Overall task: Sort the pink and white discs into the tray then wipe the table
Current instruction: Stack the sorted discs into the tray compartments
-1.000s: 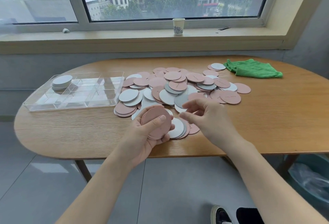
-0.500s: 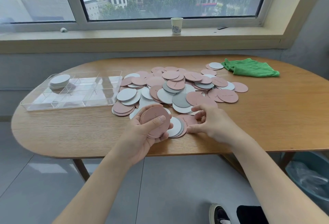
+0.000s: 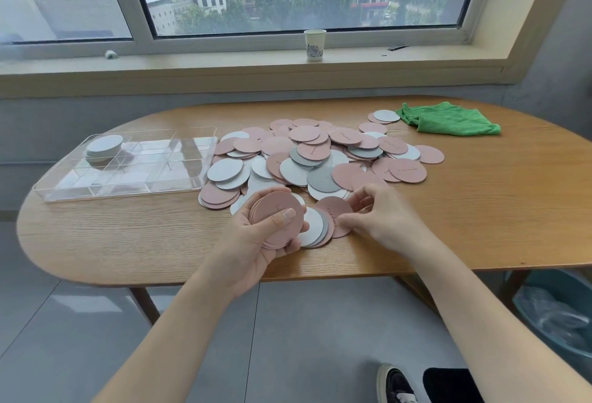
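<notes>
A heap of pink and white discs point(image 3: 320, 159) covers the middle of the wooden table point(image 3: 480, 210). My left hand point(image 3: 256, 242) grips a stack of pink discs point(image 3: 278, 220) near the front edge, thumb across the top. My right hand point(image 3: 381, 216) pinches the edge of a single pink disc point(image 3: 333, 213) that lies on the table beside the stack. A clear divided tray point(image 3: 128, 165) stands at the left, with a small stack of white discs point(image 3: 104, 146) in its far left compartment. A green cloth point(image 3: 448, 117) lies at the far right.
A paper cup point(image 3: 315, 44) stands on the windowsill behind the table. A bin with a plastic liner point(image 3: 557, 316) sits on the floor at the right, under the table's edge. My shoe point(image 3: 394, 383) shows below.
My right hand came down from above the heap to the table front and took hold of one pink disc. My left hand kept its stack, almost still.
</notes>
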